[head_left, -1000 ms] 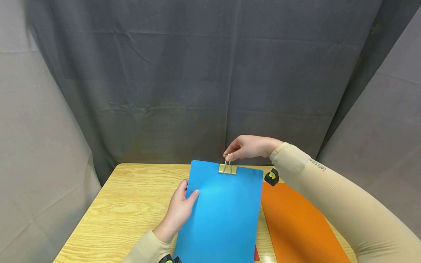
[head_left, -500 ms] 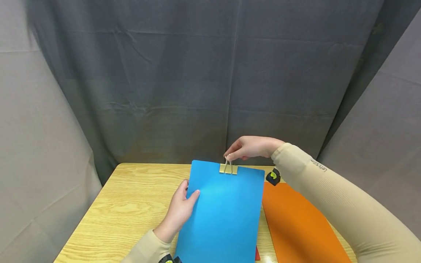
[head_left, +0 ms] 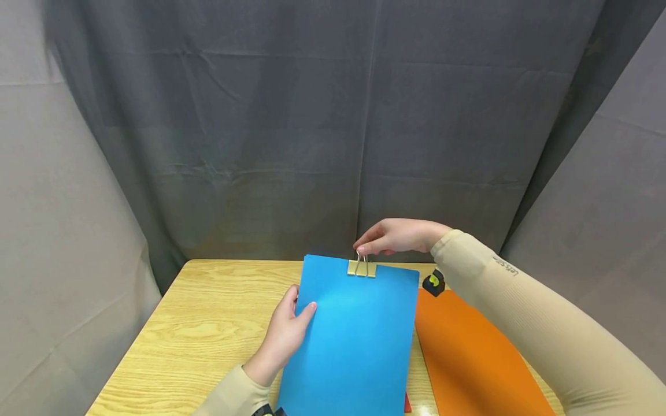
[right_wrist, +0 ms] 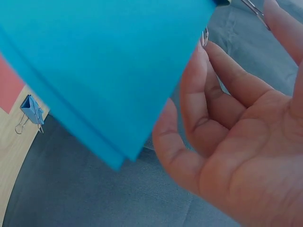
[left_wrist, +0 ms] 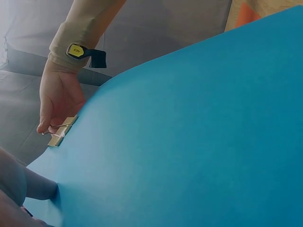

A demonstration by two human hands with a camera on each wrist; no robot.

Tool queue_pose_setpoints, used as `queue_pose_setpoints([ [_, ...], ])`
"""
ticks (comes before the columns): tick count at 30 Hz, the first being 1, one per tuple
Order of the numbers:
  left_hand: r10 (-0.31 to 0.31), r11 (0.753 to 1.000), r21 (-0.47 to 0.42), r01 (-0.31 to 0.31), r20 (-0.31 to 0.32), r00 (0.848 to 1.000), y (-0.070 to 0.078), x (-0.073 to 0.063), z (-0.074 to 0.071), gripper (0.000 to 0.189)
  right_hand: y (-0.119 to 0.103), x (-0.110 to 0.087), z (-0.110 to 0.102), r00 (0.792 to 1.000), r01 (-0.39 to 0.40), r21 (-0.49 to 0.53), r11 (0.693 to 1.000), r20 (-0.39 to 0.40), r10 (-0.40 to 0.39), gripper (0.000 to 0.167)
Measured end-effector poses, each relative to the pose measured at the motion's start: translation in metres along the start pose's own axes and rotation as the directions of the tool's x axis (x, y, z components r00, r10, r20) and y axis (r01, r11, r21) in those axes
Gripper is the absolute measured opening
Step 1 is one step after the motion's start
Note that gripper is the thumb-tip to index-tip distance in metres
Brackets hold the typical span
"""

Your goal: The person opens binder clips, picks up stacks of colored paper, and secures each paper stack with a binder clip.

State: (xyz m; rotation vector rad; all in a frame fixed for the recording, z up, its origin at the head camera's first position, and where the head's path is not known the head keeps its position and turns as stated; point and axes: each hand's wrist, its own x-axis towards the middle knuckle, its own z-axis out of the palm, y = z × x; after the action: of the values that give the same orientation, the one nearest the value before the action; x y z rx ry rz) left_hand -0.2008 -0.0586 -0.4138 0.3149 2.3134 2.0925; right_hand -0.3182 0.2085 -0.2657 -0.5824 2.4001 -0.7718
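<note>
Two or more blue sheets (head_left: 354, 341) are held up tilted over the table, their corners slightly offset in the right wrist view. My left hand (head_left: 283, 332) grips their left edge, thumb on the front and fingers behind. A gold binder clip (head_left: 362, 268) sits on the top edge, its wire handles pointing up. My right hand (head_left: 398, 236) holds those handles between thumb and fingers. Seen from the right wrist, the thumb touches one wire handle (right_wrist: 255, 12) and the fingertips meet the other behind the paper. The clip's back side is hidden in the head view.
An orange sheet (head_left: 478, 352) lies on the wooden table (head_left: 198, 341) at the right. Part of a red sheet (head_left: 407, 403) shows beneath the blue ones. A blue binder clip (right_wrist: 32, 109) lies near the table's edge. Grey curtains (head_left: 260, 127) hang behind and at the sides.
My right hand has come down slightly, still on the clip's handles. The left hand and the blue sheets are almost unmoved.
</note>
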Motion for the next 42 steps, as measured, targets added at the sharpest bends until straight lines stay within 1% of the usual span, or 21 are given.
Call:
queue_pose_setpoints([
  [9,0.001,1.0,-0.005,-0.001,0.004,1.0,0.001,0.001,0.0,0.03,0.002,-0.002,0.001,1.0,-0.011,-0.011,1.0,-0.023,0.011,0.05],
  [13,0.004,1.0,-0.002,-0.004,-0.002,1.0,0.0,0.001,-0.001,0.031,0.003,-0.002,0.001,1.0,0.006,-0.013,1.0,-0.021,-0.006,0.051],
  [16,0.009,1.0,0.003,-0.009,-0.007,1.0,-0.001,0.001,-0.001,0.032,0.005,-0.003,-0.001,0.999,0.014,-0.006,1.0,-0.036,-0.014,0.051],
  [20,0.008,1.0,0.008,-0.008,-0.011,1.0,-0.002,0.0,-0.003,0.033,0.011,-0.006,-0.004,0.996,0.026,0.027,0.999,-0.083,-0.024,0.051],
  [24,-0.001,1.0,0.002,0.001,-0.02,1.0,-0.001,0.0,-0.006,0.032,0.017,-0.01,-0.006,0.986,0.056,0.084,0.995,-0.159,-0.042,0.047],
  [27,-0.007,1.0,0.002,0.007,-0.032,0.999,-0.001,0.0,-0.008,0.033,0.023,-0.014,-0.006,0.971,0.08,0.119,0.99,-0.235,-0.05,0.045],
  [29,-0.01,1.0,0.008,0.01,-0.037,0.999,0.0,0.0,-0.011,0.034,0.026,-0.016,-0.006,0.955,0.096,0.125,0.987,-0.29,-0.056,0.043],
  [31,-0.019,1.0,0.01,0.02,-0.041,0.999,0.001,-0.001,-0.013,0.036,0.03,-0.017,-0.005,0.935,0.106,0.109,0.988,-0.348,-0.062,0.041],
  [35,-0.047,0.999,0.014,0.048,-0.053,0.997,0.003,0.0,-0.019,0.038,0.036,-0.021,-0.001,0.887,0.108,0.06,0.992,-0.457,-0.069,0.038],
  [38,-0.056,0.998,0.018,0.058,-0.067,0.996,0.005,0.0,-0.025,0.039,0.042,-0.025,0.004,0.856,0.109,0.045,0.993,-0.512,-0.07,0.037],
  [42,-0.064,0.997,0.026,0.067,-0.079,0.995,0.007,-0.001,-0.033,0.04,0.052,-0.028,0.013,0.826,0.119,0.036,0.992,-0.559,-0.079,0.035],
])
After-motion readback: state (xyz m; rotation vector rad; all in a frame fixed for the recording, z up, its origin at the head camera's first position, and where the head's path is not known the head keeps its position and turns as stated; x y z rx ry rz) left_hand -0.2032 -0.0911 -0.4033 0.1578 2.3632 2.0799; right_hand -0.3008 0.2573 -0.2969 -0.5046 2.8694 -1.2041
